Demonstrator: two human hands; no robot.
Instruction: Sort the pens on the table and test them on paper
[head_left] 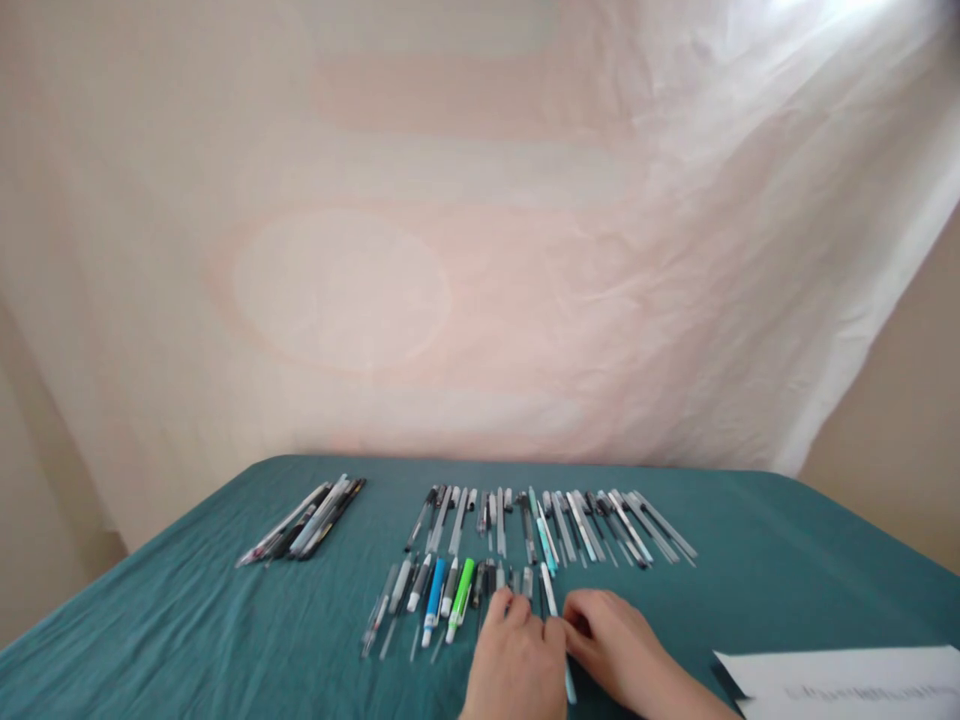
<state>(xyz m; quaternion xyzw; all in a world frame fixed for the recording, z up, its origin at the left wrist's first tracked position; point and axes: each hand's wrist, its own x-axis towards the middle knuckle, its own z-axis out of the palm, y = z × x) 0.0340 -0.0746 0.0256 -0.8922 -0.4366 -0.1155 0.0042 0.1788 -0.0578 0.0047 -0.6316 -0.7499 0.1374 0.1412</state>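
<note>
Low in the middle of the head view, my left hand point(516, 655) rests over the right end of the nearer row of pens, its fingers curled and pressed together. What lies under those fingers is hidden. Close beside it, my right hand point(611, 640) is closed in a pinch at a slim white pen point(550, 590), which runs between both hands and shows below them. To the left in this row lie a bright green pen point(460, 600), a blue pen point(433, 602) and several clear, grey and black ones.
A farther row of pens, including a turquoise pen point(545, 540), spans the green cloth point(187, 610). At the back left is a small pile of pens point(311, 525). White paper with blurred writing point(847, 680) lies at the front right. A pale sheet point(480, 250) hangs behind.
</note>
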